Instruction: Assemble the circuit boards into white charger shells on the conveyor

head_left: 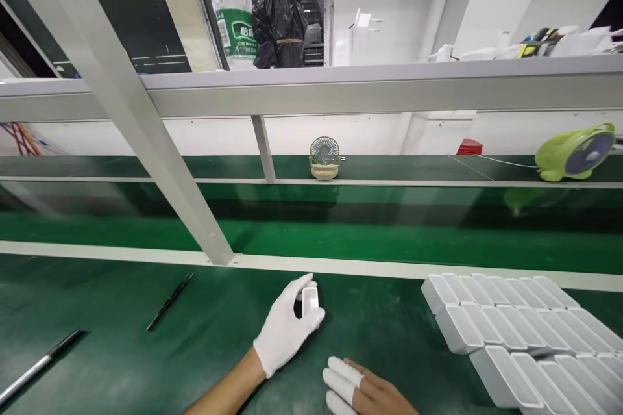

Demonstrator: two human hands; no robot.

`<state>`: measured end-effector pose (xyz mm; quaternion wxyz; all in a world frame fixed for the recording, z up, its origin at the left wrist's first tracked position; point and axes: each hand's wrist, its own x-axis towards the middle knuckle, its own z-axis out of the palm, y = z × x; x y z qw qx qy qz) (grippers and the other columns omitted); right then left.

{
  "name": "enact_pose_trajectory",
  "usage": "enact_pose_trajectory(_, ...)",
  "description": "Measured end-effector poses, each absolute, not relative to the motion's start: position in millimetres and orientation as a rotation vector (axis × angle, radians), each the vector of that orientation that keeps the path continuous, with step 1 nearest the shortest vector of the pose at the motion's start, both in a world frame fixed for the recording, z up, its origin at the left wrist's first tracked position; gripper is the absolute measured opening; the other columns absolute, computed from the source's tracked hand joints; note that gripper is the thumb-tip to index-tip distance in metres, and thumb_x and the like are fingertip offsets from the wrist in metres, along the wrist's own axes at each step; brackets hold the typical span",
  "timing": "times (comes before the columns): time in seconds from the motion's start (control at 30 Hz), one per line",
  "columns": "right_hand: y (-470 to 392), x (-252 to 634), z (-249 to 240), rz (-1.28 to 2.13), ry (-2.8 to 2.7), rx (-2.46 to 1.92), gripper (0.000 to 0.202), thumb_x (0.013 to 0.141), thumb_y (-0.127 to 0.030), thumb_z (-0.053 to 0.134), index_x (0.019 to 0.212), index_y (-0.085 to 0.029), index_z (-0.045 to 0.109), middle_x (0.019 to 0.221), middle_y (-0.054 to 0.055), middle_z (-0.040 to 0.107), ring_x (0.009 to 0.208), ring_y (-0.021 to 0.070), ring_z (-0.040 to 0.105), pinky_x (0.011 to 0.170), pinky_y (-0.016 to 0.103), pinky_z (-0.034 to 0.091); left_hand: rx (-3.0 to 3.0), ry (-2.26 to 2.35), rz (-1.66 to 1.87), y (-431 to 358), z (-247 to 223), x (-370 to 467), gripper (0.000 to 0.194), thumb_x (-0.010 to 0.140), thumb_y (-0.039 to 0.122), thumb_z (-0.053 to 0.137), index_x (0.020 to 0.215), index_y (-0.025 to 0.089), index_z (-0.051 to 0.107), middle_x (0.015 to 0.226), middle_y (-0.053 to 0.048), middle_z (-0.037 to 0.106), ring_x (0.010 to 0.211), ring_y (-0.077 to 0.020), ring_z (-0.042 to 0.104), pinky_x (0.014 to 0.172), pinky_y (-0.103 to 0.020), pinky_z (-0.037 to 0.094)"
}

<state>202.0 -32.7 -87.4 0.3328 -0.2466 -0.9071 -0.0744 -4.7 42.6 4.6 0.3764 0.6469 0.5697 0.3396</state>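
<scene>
Hands are working over a green table (pixel 384 311). The left hand (pixel 288 326), gloved in white, is curving around a small white box (pixel 310 302) and pinching it between thumb and fingertips, leaving a gap between box and palm. The box is sitting near the middle of the table's far edge; whether it is touching the tabletop, I cannot tell. The right hand (pixel 377 392), wearing white finger covers (pixel 339 384), is reaching in lower down and to the right, fingers stretched out and close together; nothing is showing in its grasp, though its underside is staying hidden. Farther right, rows of long white boxes (pixel 518 330) are standing open side up.

The small box is looking light, like thin, fairly stiff plastic, probably smooth enough to slip but not very fragile. Its opposite outer walls are offering the best hold; hard squeezing near the rim might bend it, so a gentle pinch is seeming enough.
</scene>
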Motion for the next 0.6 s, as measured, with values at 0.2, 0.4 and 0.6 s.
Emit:
enact_pose_trajectory(0.2, -38, 214, -50, -0.106, -2.492, -0.623, 0.025, 0.102, -0.022, 0.047, 0.119, -0.019, 0.065, 0.127, 0.006, 0.067, 0.126, 0.0188, 0.058, 0.112, 0.029, 0.044, 1.774, 1.322, 0.853, 42, 9, -8, 0.049, 0.081, 0.028, 0.064, 0.129, 0.025, 0.059, 0.125, -0.006, 0.064, 0.112, -0.0225, 0.062, 0.103, -0.04, 0.047)
enact_pose_trajectory(0.4, -43, 212, -49, -0.118, -2.498, -0.618, 0.029, 0.101, -0.02, 0.047, 0.124, -0.012, 0.063, 0.132, 0.011, 0.064, 0.13, 0.0241, 0.054, 0.114, 0.038, 0.043, 1.783, 1.348, 0.866, 41, 10, -3, 0.046, 0.069, 0.025, 0.074, 0.115, 0.023, 0.068, 0.119, -0.006, 0.064, 0.105, -0.0239, 0.063, 0.096, -0.039, 0.05)
enact_pose_trajectory(0.6, -43, 211, -57, -0.139, -2.481, -0.663, 0.028, 0.103, -0.021, 0.044, 0.118, -0.014, 0.066, 0.124, 0.008, 0.068, 0.126, 0.021, 0.057, 0.114, 0.035, 0.043, 1.879, 1.372, 0.89, 39, 5, -5, 0.042, 0.079, 0.026, 0.067, 0.121, 0.023, 0.065, 0.121, -0.007, 0.063, 0.111, -0.024, 0.061, 0.102, -0.043, 0.048)
